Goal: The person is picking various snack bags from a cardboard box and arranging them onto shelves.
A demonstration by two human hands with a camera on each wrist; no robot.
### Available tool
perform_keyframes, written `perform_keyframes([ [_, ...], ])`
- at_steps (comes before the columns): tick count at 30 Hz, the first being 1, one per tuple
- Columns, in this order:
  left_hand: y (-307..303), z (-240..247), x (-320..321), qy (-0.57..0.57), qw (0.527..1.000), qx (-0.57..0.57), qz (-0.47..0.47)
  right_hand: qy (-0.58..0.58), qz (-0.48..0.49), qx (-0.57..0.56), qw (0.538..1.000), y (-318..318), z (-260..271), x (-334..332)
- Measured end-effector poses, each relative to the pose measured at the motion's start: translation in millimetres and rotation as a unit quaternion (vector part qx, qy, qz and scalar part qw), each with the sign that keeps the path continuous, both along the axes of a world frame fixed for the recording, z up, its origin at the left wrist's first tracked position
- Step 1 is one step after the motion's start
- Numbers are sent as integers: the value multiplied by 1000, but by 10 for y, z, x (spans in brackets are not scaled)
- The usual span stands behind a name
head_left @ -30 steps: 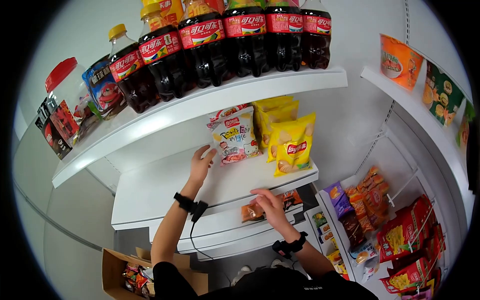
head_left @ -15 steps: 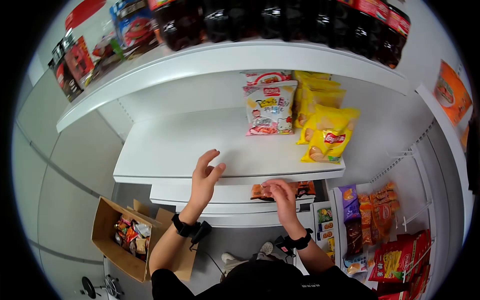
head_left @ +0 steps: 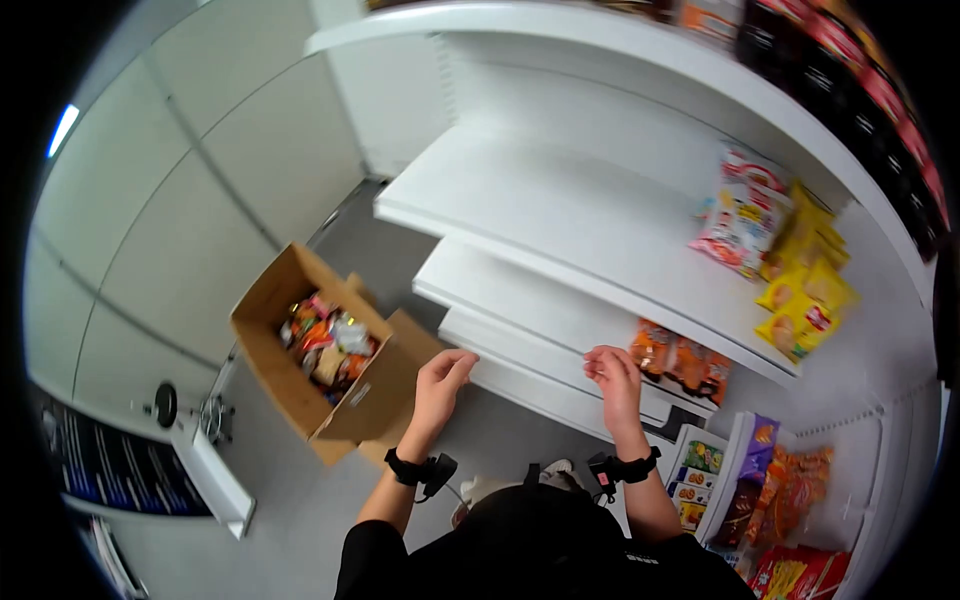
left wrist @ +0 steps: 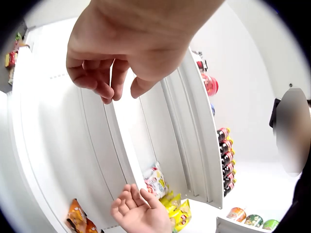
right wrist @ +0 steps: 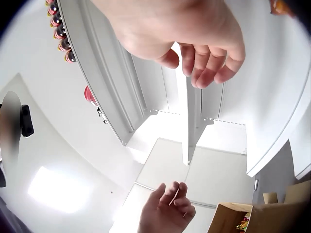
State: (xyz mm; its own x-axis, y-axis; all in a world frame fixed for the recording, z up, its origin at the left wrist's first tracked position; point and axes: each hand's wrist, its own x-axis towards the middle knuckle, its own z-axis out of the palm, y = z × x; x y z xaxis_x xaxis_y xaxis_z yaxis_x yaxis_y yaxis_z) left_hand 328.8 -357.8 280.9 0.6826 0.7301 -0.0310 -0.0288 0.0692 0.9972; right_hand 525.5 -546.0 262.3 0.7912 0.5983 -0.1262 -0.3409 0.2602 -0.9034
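Note:
My left hand hangs in the air in front of the lower shelves, its fingers loosely bent and nothing in them. To its right, my right hand is also bare, overlapping the front of a lower shelf near some orange snack packs. The left wrist view shows both hands apart, with relaxed fingers. On the wide white shelf above stand a white-and-pink snack bag and several yellow chip bags, at its right end. Left of my left hand, an open cardboard box on the floor holds mixed snack packs.
An upper shelf juts out overhead, with cola bottles at its right. Lower right, a side rack carries a purple pack and red snack bags. A white stand is on the floor at left.
The head view has swung left, bringing the box nearer the middle. Both hands have drawn back and down from the chip shelf; the left was beside the white-and-pink bag earlier.

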Motion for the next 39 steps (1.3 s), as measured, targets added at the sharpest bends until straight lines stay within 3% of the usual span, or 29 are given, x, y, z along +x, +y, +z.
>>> perform_keyframes([
  [12,517,-774,-2251,99,968,-115,202,64,194,-81,976,1175,-163,-1312],
  [19,822,-1138,-3116,142,940,-158,268,111,293,-82,946,1929,-391,-1884],
  [25,1181,-1366,-3476,158,925,-190,288,135,310,-98,936,2347,-502,-2051],
  [31,1446,-1522,-3435,153,915,-210,308,175,332,-138,917,2840,-783,-1886],
  [39,2020,-1447,-3404,180,892,-253,327,217,397,-201,869,4136,-1337,-1638],
])
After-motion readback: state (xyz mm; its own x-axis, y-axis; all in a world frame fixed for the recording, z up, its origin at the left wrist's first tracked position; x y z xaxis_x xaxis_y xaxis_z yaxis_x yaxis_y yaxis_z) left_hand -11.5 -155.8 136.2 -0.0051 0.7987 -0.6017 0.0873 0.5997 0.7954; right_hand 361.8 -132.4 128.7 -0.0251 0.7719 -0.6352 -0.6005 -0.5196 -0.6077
